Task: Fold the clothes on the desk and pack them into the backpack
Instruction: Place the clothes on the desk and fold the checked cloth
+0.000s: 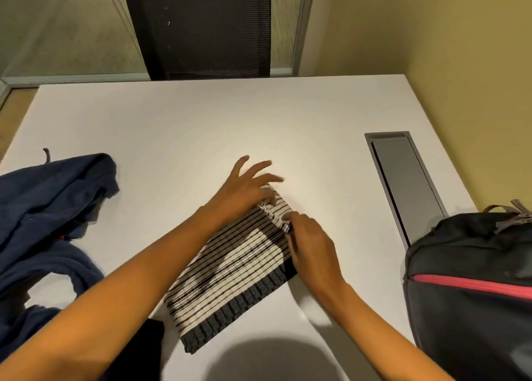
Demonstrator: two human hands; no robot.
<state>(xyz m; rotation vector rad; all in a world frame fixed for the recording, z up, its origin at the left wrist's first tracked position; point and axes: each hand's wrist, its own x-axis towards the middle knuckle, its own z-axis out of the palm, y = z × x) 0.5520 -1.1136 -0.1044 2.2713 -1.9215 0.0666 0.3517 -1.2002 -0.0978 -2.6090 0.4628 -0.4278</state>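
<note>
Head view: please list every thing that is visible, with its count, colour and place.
striped garment: one, cream with black stripes, grey hem; folded, desk middle.
blue garment: one heap, navy; desk's left side.
backpack: one, black with red stripe; desk's right edge.
desk: one, white.
cable hatch: one, grey; in desk, right.
chair back: one, black mesh; beyond desk.
left hand: one; fingers spread, pressing striped garment's far end.
right hand: one; fingers pinch striped garment's right edge.

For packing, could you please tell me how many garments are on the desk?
2: striped garment mid-desk, navy garment at left. A black shape at the near edge may be a third.
</note>
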